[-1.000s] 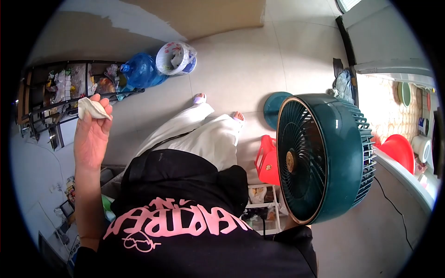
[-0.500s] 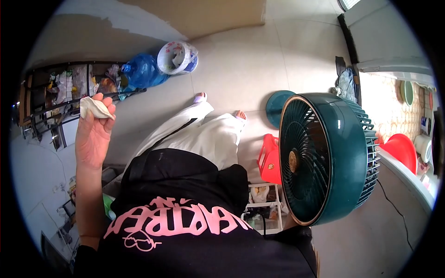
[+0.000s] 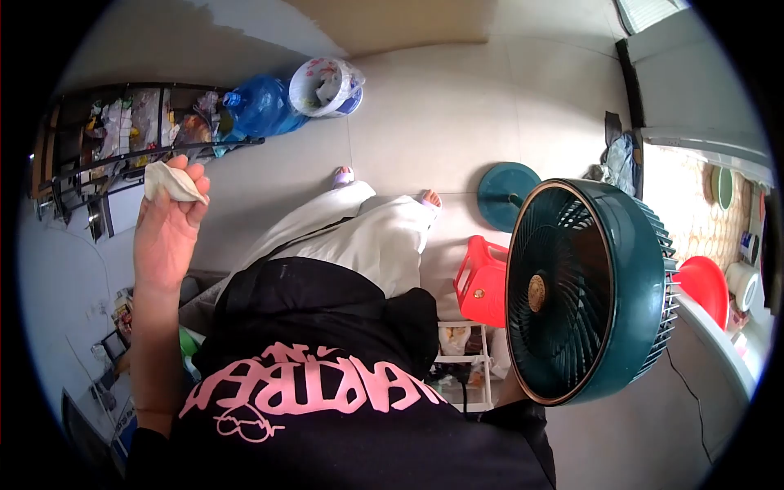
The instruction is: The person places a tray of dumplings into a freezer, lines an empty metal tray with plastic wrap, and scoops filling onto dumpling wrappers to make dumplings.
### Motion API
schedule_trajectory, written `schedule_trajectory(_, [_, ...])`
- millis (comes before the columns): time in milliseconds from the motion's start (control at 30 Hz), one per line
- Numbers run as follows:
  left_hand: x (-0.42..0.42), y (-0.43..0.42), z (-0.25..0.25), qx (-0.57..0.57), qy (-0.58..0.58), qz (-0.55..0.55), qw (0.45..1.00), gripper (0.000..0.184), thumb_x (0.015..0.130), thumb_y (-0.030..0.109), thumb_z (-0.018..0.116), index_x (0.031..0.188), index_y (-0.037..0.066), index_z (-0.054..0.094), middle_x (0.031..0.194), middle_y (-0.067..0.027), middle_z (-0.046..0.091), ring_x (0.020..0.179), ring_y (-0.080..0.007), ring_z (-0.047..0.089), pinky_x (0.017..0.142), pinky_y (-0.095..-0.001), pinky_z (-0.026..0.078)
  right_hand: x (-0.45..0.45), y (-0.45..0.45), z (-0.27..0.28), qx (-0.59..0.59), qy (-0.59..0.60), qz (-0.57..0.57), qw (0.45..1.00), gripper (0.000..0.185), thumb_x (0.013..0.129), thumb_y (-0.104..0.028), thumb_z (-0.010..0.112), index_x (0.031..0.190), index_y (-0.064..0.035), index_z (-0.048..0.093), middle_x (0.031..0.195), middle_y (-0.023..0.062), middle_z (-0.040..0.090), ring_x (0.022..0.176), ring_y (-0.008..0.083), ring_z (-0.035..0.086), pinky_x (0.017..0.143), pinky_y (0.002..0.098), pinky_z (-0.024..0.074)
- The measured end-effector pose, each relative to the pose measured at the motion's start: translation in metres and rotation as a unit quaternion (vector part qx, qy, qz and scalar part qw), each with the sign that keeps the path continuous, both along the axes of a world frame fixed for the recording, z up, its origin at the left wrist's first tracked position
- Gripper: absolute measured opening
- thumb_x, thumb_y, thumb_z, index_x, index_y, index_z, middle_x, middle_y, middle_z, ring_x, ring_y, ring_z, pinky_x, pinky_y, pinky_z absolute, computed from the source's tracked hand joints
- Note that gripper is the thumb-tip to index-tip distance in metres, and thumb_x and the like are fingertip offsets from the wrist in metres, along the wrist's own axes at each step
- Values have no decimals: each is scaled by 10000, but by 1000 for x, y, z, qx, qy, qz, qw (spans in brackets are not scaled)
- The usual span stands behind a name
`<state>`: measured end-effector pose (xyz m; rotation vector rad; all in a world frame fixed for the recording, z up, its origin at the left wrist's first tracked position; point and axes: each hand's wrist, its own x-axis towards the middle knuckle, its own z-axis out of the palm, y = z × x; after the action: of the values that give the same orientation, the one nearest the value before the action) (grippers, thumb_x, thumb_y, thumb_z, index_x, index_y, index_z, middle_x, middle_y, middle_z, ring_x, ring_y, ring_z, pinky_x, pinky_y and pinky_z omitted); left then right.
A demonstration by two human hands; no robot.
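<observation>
My left hand (image 3: pixel 169 233) is raised at the left, its fingers and thumb closed on a pale, folded piece that looks like dough (image 3: pixel 174 182). A dark green fan (image 3: pixel 633 286) stands close at the right, its round front grille tilted toward my body. Behind the fan my right forearm partly shows, and my right hand is hidden. The fan's round green base (image 3: pixel 500 196) rests on the floor.
A red stool (image 3: pixel 483 282) and a white drawer rack (image 3: pixel 463 359) stand beside my legs. Beyond are a bucket (image 3: pixel 347 102), a blue water bottle (image 3: pixel 265 106) and a loaded black shelf (image 3: pixel 135 151). A cable (image 3: pixel 690 388) runs at the right.
The view has shifted, so the fan and stool sit further right and the bucket higher. My left hand still holds the pale piece, slightly turned.
</observation>
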<state>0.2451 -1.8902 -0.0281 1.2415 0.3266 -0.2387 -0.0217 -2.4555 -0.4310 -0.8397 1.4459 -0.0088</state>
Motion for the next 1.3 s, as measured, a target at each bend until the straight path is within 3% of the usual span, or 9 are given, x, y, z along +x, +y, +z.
schedule_trajectory(467, [-15, 9, -5, -56, -28, -5, 998, 435, 914, 213, 537, 1276, -3, 428, 1188, -171, 555, 1074, -262, 569, 886, -341, 494, 6, 21, -1, 7, 3, 62, 998, 171, 883, -207, 557, 794, -61, 568, 642, 55, 575, 493, 171, 557, 469, 280, 463])
schedule_trajectory(667, [-32, 50, -1, -112, -92, 29, 989, 421, 922, 201, 516, 1264, -28, 433, 1175, -193, 560, 1058, -282, 580, 879, -359, 506, -5, 73, -17, 39, 48, 230, 971, 171, 881, -206, 559, 791, -62, 566, 640, 56, 574, 491, 172, 556, 466, 281, 463])
schedule_trajectory(700, [-35, 63, 1, -123, -111, 42, 985, 418, 921, 204, 518, 1259, -29, 437, 1165, -192, 565, 1054, -282, 582, 878, -362, 508, -16, 69, -47, -71, 82, 388, 915, 187, 865, -196, 578, 733, -67, 552, 569, 53, 537, 435, 174, 518, 400, 282, 432])
schedule_trajectory(800, [-47, 105, -1, -140, -156, 90, 974, 406, 918, 201, 524, 1244, -30, 451, 1144, -191, 575, 1042, -283, 588, 873, -372, 511, 26, 119, -26, -19, 57, 427, 902, 231, 858, -206, 586, 676, -72, 544, 521, 30, 515, 407, 163, 493, 355, 273, 384])
schedule_trajectory(867, [-55, 134, -8, -139, -173, 139, 965, 367, 907, 172, 537, 1209, -28, 482, 1117, -195, 584, 1019, -285, 598, 867, -395, 516, 92, 178, 28, -88, 15, 590, 803, 277, 867, -203, 567, 639, -51, 531, 480, 22, 490, 419, 157, 494, 380, 271, 371])
schedule_trajectory(900, [-59, 147, -12, -140, -181, 154, 961, 350, 901, 147, 540, 1202, -24, 489, 1100, -196, 591, 1010, -288, 601, 866, -399, 517, 129, 209, 53, -245, -18, 711, 658, 278, 871, -205, 553, 658, -27, 536, 502, 28, 496, 441, 140, 491, 429, 267, 374])
schedule_trajectory(1067, [-74, 212, -9, -17, -199, 188, 962, 294, 836, 21, 593, 1119, -45, 551, 1040, -181, 618, 989, -266, 610, 868, -385, 516, 286, 460, 252, -228, -326, 619, 677, 169, 874, -100, 517, 817, 17, 624, 621, 32, 530, 573, 100, 499, 548, 237, 394])
schedule_trajectory(1167, [-96, 260, -2, 36, -250, 213, 944, 275, 841, -37, 562, 1115, -44, 563, 1067, -153, 624, 1006, -216, 602, 898, -328, 482, 296, 616, 381, -184, -477, 645, 568, 115, 824, -2, 575, 907, 32, 647, 770, 51, 580, 736, 117, 541, 672, 238, 430])
schedule_trajectory(1300, [-136, 327, 4, 86, -190, 242, 948, 285, 859, -18, 556, 1143, -39, 555, 1113, -132, 608, 1035, -178, 577, 906, -282, 449, 261, 777, 450, -143, -620, 690, 344, 234, 704, -1, 698, 937, -1, 676, 884, 93, 604, 913, 190, 541, 809, 297, 432])
